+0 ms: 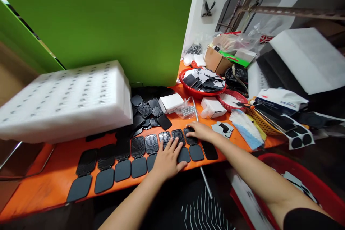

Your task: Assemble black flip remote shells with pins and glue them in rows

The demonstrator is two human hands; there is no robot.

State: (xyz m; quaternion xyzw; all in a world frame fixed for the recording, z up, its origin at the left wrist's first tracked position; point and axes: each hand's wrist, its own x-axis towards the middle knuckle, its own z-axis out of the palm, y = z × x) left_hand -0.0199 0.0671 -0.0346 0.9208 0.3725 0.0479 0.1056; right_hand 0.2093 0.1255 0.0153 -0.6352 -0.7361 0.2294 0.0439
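Note:
A row of black hinged plates [139, 167] lies unfolded along the near part of the orange table; each has a ridged upper square and a smooth lower one. My left hand [167, 159] rests palm down over the plates in the row, its fingers spread and pointing at the ridged squares. The hand partly hides the plates under it. With bent fingers, my right hand [199, 131] grips the ridged upper part of the hinged plate [196, 152] near the row's right end. A dark flat slab [209, 151] lies just right of that plate.
More hinged plates are heaped [145, 109] behind the row, beside a white foam block [81, 100]. White boxes [171, 102], a red basket [199, 91] of flat pieces and grey stickers [222, 128] stand farther right. A metal rod [206, 183] crosses the table [40, 187] edge.

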